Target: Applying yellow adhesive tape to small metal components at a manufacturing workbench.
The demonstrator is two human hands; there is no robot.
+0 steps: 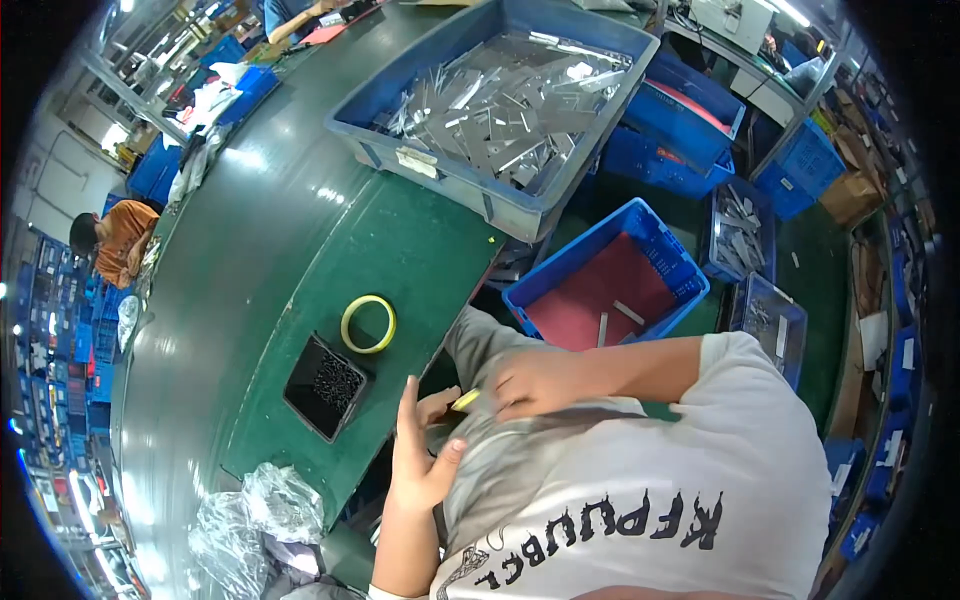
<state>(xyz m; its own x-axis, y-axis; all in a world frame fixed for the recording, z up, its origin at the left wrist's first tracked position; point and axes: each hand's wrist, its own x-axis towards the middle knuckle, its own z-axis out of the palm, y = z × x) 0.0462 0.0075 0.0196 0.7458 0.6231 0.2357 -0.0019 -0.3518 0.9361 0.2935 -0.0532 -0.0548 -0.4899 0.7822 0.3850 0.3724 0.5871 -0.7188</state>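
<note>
In front of my body, my left hand [425, 465] is raised with its thumb and fingers apart, and nothing shows in its grasp. Just to its right, my right hand [535, 383] is closed, its fingers curled, by a small yellow-ended piece [466, 400] that it seems to hold. Most of that piece is hidden or blurred, so its kind does not show. On the green bench top, left of my hands, lie a roll of yellow tape [387, 336] and a black bin [308, 392] with small dark screw-like parts [338, 384].
A large grey-blue tub [470, 196] of flat metal plates [510, 105] stands on the bench. A blue crate [675, 315] with a red lining and a few metal strips sits to my right. Clear plastic bags [255, 525] lie near left. Another person [128, 240] is at far left.
</note>
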